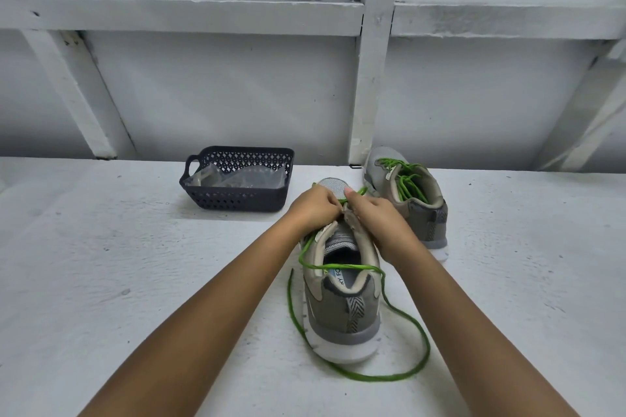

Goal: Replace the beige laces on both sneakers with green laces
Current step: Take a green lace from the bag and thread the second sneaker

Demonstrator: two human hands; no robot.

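Both hands [315, 205] [379, 217] pinch fuzzy green lace [338, 370] on mesh sneaker [342, 315]

There are two grey sneakers, the near sneaker [342, 308] and the far sneaker [406, 200], and two green laces, a loose lace [399, 374] and a threaded lace [404, 181]. One dark basket [237, 201] holds clear plastic bags [250, 176] too crumpled to count. Two hands show: left hand [315, 205], right hand [376, 213].

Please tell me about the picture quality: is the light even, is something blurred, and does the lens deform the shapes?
Head view: soft, even light, no glare, only faint shadows beside the basket and the near sneaker; the left hand, right hand and green lace look sharp; the forearms stretch toward the lower corners, likely a wide-lens effect.
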